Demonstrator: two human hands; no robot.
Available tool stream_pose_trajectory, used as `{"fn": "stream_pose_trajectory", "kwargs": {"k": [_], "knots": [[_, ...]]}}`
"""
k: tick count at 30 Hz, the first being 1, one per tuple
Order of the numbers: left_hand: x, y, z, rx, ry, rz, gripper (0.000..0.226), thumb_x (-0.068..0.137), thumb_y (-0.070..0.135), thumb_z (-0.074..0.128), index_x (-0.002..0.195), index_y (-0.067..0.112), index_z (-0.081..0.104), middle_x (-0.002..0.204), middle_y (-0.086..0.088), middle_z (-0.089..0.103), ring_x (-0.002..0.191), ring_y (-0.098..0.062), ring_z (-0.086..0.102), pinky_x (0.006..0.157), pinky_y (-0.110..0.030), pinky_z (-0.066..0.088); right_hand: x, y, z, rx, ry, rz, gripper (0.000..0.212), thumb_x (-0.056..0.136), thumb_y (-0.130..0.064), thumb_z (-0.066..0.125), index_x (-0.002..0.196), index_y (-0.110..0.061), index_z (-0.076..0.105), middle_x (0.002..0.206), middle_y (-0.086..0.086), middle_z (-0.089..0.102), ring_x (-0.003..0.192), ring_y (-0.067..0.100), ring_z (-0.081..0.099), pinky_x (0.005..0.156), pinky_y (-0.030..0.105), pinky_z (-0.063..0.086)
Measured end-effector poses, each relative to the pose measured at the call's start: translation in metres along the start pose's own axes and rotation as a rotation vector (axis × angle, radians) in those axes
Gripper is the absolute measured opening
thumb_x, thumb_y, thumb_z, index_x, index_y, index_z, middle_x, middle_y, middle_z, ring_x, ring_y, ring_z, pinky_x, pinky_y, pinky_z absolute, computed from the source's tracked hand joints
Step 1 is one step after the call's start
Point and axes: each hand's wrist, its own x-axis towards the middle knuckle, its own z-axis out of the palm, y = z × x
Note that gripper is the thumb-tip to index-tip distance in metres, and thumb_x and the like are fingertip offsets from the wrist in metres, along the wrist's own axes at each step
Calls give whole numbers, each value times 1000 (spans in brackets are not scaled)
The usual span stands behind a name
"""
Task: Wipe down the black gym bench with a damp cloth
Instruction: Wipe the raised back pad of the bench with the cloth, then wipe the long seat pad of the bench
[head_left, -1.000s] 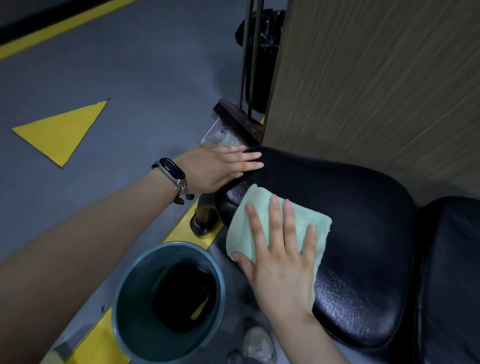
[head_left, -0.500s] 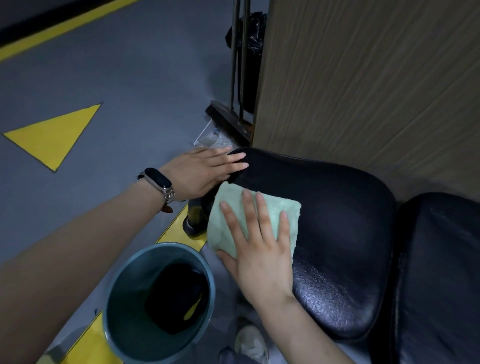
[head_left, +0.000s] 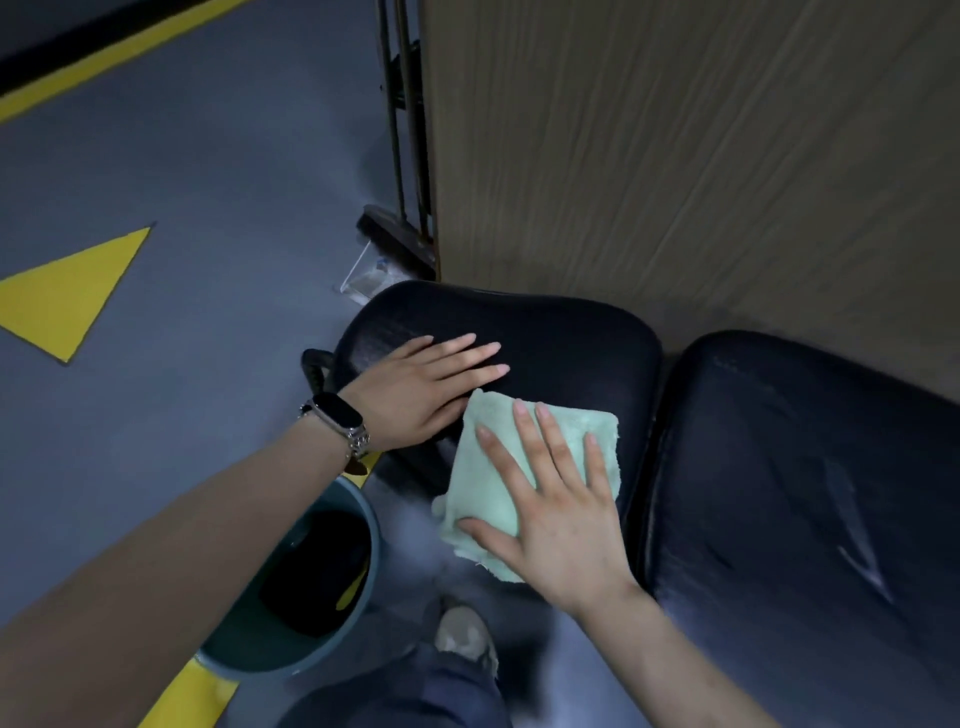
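Note:
The black gym bench has two padded sections, a smaller seat pad (head_left: 561, 343) at the centre and a larger pad (head_left: 810, 467) to the right. A pale green cloth (head_left: 483, 499) lies on the near edge of the seat pad, partly hanging over it. My right hand (head_left: 556, 504) lies flat on the cloth with straight, spread fingers, pressing it onto the pad. My left hand (head_left: 426, 389), with a watch on the wrist, rests flat on the seat pad just left of the cloth.
A teal bucket (head_left: 363, 525) holding dark water stands on the grey floor below my left forearm. A wood-grain panel (head_left: 675, 156) rises right behind the bench. A broom (head_left: 400, 244) leans at its left edge. My shoe (head_left: 462, 639) is near the bucket.
My right hand has slid the cloth rightward across the seat pad. My left hand has moved from the pad's left edge further onto its top. The camera has shifted.

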Motion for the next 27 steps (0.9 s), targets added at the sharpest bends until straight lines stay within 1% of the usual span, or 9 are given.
{"fn": "stream_pose_trajectory", "kwargs": {"k": [4,8,14,16,18,21,23,25,27], "knots": [[8,34,1,-28,-5,3,53,96,45,16,147,32,24,155,11,19,142,-10,13,112,-35,12,-24,25,-6,-9,-7,-20,79,82,-74,36,148,-31,31,157,8,25,145,25,20,112,56,22],[18,62,6,-47,-21,9,54,95,43,16,147,35,19,153,15,11,142,-8,7,112,-34,9,-45,47,-14,-43,-22,-62,67,90,-64,32,147,-29,35,155,9,29,144,26,26,107,56,34],[32,94,10,-40,-27,36,53,95,43,18,147,33,21,153,14,14,142,-8,9,112,-35,12,-67,68,-27,-35,-54,-32,55,93,-51,30,140,-28,47,146,9,44,136,25,41,103,52,38],[36,101,11,-48,-30,29,55,95,49,13,147,34,20,152,15,13,142,-8,7,112,-34,10,-79,78,-31,-29,-71,-10,54,98,-50,22,137,-26,52,143,9,49,133,25,45,104,50,40],[39,106,13,-41,-16,13,56,96,53,9,147,34,21,152,15,16,142,-8,10,112,-35,13,-92,91,-37,-4,-77,8,58,102,-47,13,134,-23,55,141,7,52,132,23,46,107,45,35],[43,113,13,-26,5,-20,58,97,53,6,146,30,29,150,11,29,140,-11,20,110,-39,22,-116,113,-51,66,-19,9,50,100,-42,26,132,-18,56,138,3,54,130,18,49,106,39,29],[46,117,12,-28,10,-38,59,98,53,5,145,30,31,149,10,33,139,-12,24,108,-41,27,-130,125,-63,131,40,50,51,101,-42,25,135,-15,53,140,2,52,129,16,49,106,34,30],[51,122,12,-36,8,-45,59,97,53,5,145,30,31,149,9,34,139,-12,25,108,-42,28,-141,137,-76,180,142,111,53,102,-44,23,138,-14,48,143,2,49,132,15,45,106,30,32],[56,128,13,-40,-1,-40,59,97,54,6,145,30,30,149,9,34,139,-14,25,108,-43,26,-149,144,-86,189,234,182,51,97,-42,35,141,-16,42,144,4,48,133,14,41,107,28,35]]}}
